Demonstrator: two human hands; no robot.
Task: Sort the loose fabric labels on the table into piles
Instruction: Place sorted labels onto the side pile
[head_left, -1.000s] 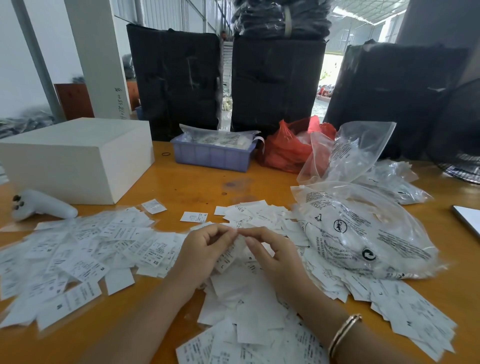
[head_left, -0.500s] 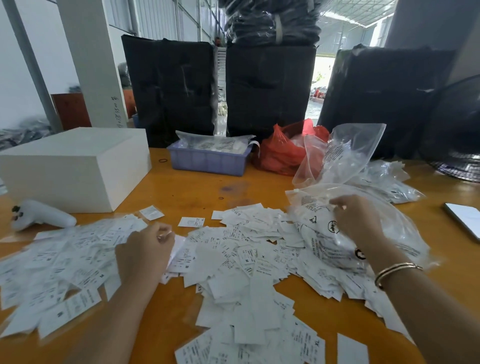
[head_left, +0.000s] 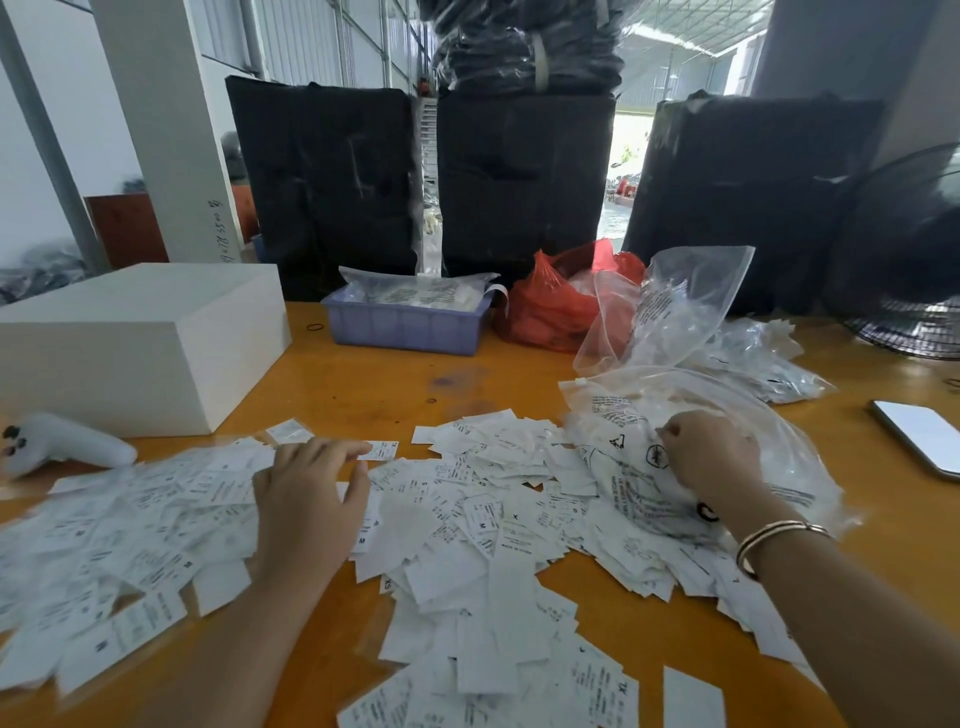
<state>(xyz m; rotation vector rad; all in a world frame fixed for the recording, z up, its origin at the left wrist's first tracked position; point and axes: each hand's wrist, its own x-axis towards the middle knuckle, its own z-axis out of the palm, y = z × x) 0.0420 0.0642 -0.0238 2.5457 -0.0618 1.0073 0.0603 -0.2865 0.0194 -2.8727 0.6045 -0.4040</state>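
Note:
White printed fabric labels lie spread over the orange table (head_left: 363, 384): a wide left pile (head_left: 130, 519), a thick middle heap (head_left: 493, 519), and more near the front edge (head_left: 493, 675). My left hand (head_left: 306, 499) rests palm down on the right end of the left pile. Its fingers are stretched out, and the fingertips touch a single label (head_left: 379, 451). My right hand (head_left: 711, 457), with a bracelet on its wrist, sits on top of a large clear printed plastic bag (head_left: 779, 467), its fingers curled into the film.
A white box (head_left: 140, 338) and a white controller (head_left: 62, 447) stand at the left. Behind are a purple tray (head_left: 405, 322), a red bag (head_left: 556, 306), empty clear bags (head_left: 675, 306) and black bundles (head_left: 524, 192). A phone (head_left: 919, 436) and a fan (head_left: 914, 260) are on the right.
My hands, together over the middle heap a second ago, have parted. The left went to the left pile and stretched its fingers out; the right went onto the clear bag.

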